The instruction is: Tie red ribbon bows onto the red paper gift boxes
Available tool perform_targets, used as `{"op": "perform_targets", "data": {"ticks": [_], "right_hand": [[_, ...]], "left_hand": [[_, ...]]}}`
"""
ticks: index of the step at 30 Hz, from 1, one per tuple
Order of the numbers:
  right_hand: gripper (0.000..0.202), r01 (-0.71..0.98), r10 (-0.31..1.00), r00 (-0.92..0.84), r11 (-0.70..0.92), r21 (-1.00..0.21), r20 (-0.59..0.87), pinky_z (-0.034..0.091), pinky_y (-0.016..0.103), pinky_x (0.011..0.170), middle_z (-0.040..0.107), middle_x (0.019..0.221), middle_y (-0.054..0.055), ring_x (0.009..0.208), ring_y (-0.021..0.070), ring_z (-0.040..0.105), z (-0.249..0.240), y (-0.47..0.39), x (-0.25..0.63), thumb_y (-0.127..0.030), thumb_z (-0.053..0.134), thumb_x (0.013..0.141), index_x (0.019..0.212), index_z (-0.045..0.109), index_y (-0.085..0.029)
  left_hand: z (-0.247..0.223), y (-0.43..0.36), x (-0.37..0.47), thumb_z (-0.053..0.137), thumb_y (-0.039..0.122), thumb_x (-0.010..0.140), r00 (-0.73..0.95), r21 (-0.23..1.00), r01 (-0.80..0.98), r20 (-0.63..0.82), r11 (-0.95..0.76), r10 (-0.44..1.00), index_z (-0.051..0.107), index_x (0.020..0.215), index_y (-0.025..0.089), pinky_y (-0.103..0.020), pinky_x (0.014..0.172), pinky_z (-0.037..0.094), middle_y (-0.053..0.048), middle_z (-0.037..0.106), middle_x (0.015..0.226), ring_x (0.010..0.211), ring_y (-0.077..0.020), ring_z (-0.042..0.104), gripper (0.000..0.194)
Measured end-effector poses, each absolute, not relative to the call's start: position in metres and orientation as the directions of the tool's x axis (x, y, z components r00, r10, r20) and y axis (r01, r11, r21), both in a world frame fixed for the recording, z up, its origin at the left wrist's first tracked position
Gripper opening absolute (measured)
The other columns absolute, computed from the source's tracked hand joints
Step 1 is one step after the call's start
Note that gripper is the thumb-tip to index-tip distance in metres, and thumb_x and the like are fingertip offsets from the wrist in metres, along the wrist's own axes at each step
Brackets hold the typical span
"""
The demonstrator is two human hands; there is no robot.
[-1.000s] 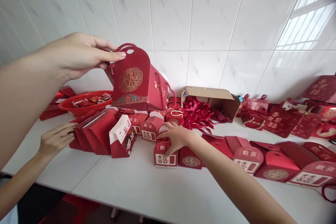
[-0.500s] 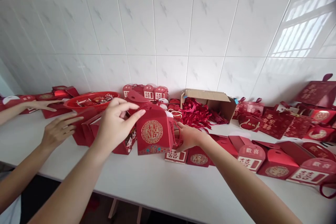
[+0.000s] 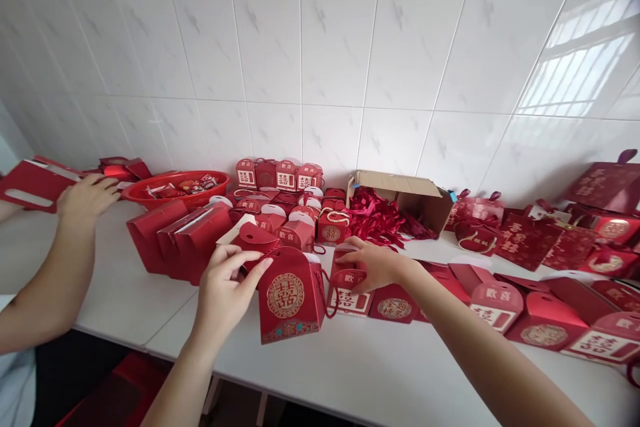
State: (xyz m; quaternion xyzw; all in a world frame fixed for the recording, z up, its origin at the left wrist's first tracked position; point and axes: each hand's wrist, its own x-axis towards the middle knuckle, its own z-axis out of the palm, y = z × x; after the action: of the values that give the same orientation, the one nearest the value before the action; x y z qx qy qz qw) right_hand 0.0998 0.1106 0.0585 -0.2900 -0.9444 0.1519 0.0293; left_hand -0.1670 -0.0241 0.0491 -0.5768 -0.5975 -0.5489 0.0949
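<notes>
My left hand (image 3: pixel 227 283) pinches the upper flap of a red paper gift box (image 3: pixel 287 300) printed with a round gold double-happiness emblem. This box is just above the white table (image 3: pixel 280 380), and a red cord (image 3: pixel 329 303) hangs at its right side. My right hand (image 3: pixel 377 263) has its fingers over the top of another red gift box (image 3: pixel 350 299) with a white front panel, at the left end of the front row. Beside it stands a red box with a gold emblem (image 3: pixel 395 308). My fingertips partly cover the top of the box under my right hand.
A co-worker's hand (image 3: pixel 87 197) is at the left beside a red folded box (image 3: pixel 37 183). Several red boxes (image 3: pixel 175 240) stand left of mine. Behind are a red basin (image 3: pixel 176 190) of wrapped sweets and a cardboard carton (image 3: pixel 395 181) spilling red ribbons.
The emblem box has come lower and nearer in my left hand. My right hand has moved from its cord to the neighbouring box. A co-worker's hand has drawn back to the left.
</notes>
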Motion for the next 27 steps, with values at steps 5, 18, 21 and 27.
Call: {"op": "perform_targets", "data": {"ticks": [5,18,21,27], "right_hand": [[0.074,0.568,0.581,-0.811,0.754,-0.331,-0.068,0.036,0.051,0.105,0.028,0.15,0.006,0.135,0.0366,0.03,0.062,0.106,0.1,-0.05,0.076,0.063,0.131,0.052,-0.032],[0.091,0.489,0.491,-0.823,0.868,-0.082,0.286,0.025,0.059,0.108,0.058,0.12,0.017,0.113,0.037,0.05,0.034,0.016,0.024,-0.074,0.068,0.058,0.123,0.053,-0.012],[0.066,0.607,0.577,-0.768,0.794,0.029,0.278,0.033,0.056,0.104,0.057,0.118,0.018,0.111,0.0357,0.053,0.024,0.011,0.011,-0.051,0.073,0.071,0.118,0.054,-0.011],[0.045,0.688,0.646,-0.718,0.714,0.127,0.258,0.023,0.059,0.109,0.059,0.107,0.016,0.1,0.0321,0.057,0.03,0.02,-0.002,-0.025,0.068,0.075,0.115,0.054,-0.008]], "left_hand": [[0.015,-0.021,-0.149,0.063,0.038,0.08,-0.259,0.522,0.798,0.747,-0.3,0.612,0.069,0.084,0.03,-0.03,0.052,0.049,-0.001,0.045,0.084,0.057,-0.0129,0.05,0.011],[-0.021,-0.027,-0.186,0.053,0.017,0.078,-0.201,0.434,0.883,0.695,-0.18,0.69,0.052,0.122,0.038,-0.052,0.099,0.043,-0.009,0.039,0.131,0.119,-0.0329,0.047,0.049],[-0.029,-0.023,-0.196,0.054,0.016,0.076,-0.121,0.394,0.908,0.574,-0.144,0.81,0.05,0.122,0.028,-0.054,0.102,0.041,-0.012,0.026,0.141,0.132,-0.0362,0.034,0.048],[-0.032,-0.019,-0.192,0.056,0.021,0.076,-0.185,0.443,0.893,0.523,-0.08,0.832,0.045,0.115,0.02,-0.05,0.094,0.047,-0.015,0.029,0.132,0.123,-0.0339,0.045,0.041]]}}
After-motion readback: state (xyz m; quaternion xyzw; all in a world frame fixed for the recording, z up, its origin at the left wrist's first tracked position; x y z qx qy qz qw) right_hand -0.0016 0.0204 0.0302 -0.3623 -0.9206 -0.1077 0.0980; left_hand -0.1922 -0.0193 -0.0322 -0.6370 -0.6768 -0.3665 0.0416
